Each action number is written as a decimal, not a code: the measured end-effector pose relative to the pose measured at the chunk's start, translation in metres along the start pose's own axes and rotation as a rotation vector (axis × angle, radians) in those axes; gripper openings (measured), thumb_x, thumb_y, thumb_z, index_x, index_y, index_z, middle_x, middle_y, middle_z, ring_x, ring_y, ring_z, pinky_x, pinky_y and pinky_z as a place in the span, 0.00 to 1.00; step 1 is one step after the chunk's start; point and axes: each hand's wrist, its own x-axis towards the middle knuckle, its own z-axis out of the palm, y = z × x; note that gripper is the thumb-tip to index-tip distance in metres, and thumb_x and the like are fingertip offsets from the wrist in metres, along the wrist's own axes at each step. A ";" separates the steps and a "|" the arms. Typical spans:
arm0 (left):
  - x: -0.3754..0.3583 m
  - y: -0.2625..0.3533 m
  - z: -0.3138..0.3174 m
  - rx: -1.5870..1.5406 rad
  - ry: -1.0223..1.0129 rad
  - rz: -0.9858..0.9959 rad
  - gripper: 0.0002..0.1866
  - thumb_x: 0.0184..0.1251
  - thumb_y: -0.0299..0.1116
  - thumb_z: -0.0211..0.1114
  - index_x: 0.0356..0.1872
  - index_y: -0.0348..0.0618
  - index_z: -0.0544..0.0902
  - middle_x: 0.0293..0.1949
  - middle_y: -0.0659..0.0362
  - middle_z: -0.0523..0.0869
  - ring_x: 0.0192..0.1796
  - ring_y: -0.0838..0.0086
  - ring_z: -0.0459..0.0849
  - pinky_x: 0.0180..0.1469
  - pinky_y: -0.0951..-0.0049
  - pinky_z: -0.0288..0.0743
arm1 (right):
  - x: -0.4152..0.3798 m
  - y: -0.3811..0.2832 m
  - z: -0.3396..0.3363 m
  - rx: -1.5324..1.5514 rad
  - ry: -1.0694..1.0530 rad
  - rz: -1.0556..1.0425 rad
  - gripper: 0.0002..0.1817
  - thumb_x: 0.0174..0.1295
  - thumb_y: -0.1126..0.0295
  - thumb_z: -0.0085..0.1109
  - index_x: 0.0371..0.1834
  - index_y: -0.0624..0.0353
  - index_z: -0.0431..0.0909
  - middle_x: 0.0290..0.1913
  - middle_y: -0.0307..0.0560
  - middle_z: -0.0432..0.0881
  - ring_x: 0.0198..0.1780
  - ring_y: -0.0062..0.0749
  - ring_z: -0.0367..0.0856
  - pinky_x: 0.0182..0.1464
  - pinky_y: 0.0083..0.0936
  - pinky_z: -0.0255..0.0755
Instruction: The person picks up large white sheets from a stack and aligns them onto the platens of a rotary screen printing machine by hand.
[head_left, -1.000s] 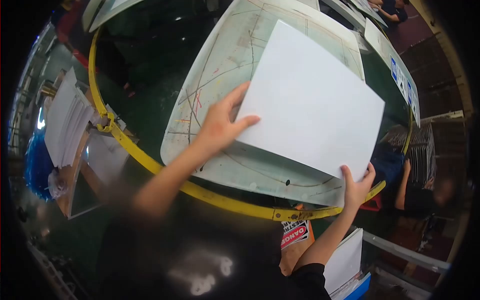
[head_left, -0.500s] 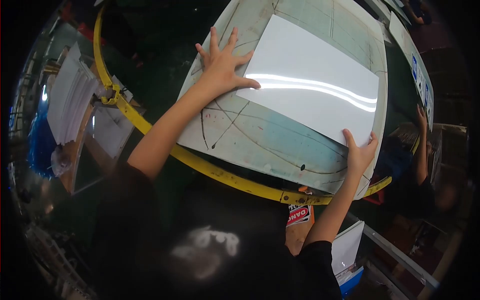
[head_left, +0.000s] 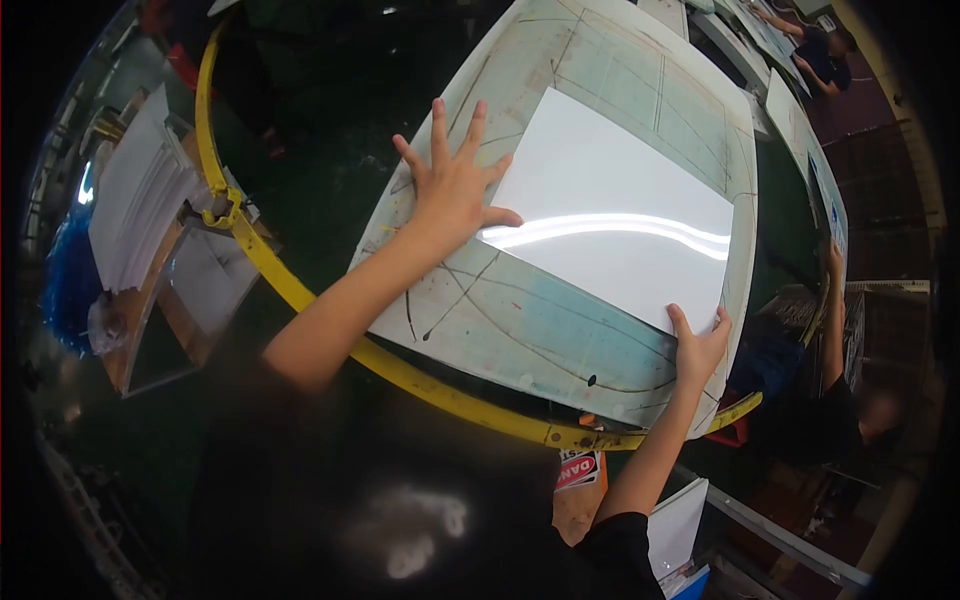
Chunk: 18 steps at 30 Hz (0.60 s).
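Observation:
A glossy white sheet [head_left: 610, 190] lies flat at a slant on a stained pale board [head_left: 540, 310] marked with dark lines. My left hand [head_left: 452, 185] has its fingers spread at the sheet's left edge, the thumb lying on its lower left corner. At the lower right corner is my right hand [head_left: 700, 345], thumb and fingers apart, touching the sheet's edge. Two bright light reflections cross the sheet.
A yellow curved rail [head_left: 400, 372] runs around the board's near side. White sheets [head_left: 135, 200] are stacked at the left. A co-worker [head_left: 825, 60] is at the upper right, and another person's arm [head_left: 833, 320] reaches up at the right.
The board, sheet and both hands appear lower in view, and the surroundings have shifted too. My hands keep nearly the same places on the sheet. A co-worker at the upper right shows more fully.

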 end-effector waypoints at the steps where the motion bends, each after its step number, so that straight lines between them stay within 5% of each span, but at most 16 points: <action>1: 0.001 0.000 -0.001 0.000 0.000 0.002 0.36 0.36 0.62 0.71 0.53 0.64 0.83 0.76 0.57 0.42 0.73 0.43 0.26 0.57 0.18 0.24 | 0.001 -0.001 0.001 0.012 -0.001 0.000 0.46 0.38 0.57 0.78 0.59 0.70 0.65 0.54 0.63 0.75 0.56 0.47 0.75 0.58 0.34 0.67; 18: 0.002 -0.001 0.006 0.089 0.020 0.079 0.37 0.39 0.66 0.69 0.54 0.64 0.82 0.75 0.54 0.46 0.73 0.40 0.26 0.58 0.19 0.23 | 0.009 0.000 -0.001 -0.038 -0.032 0.025 0.49 0.36 0.53 0.79 0.59 0.72 0.64 0.52 0.65 0.76 0.54 0.48 0.77 0.57 0.32 0.69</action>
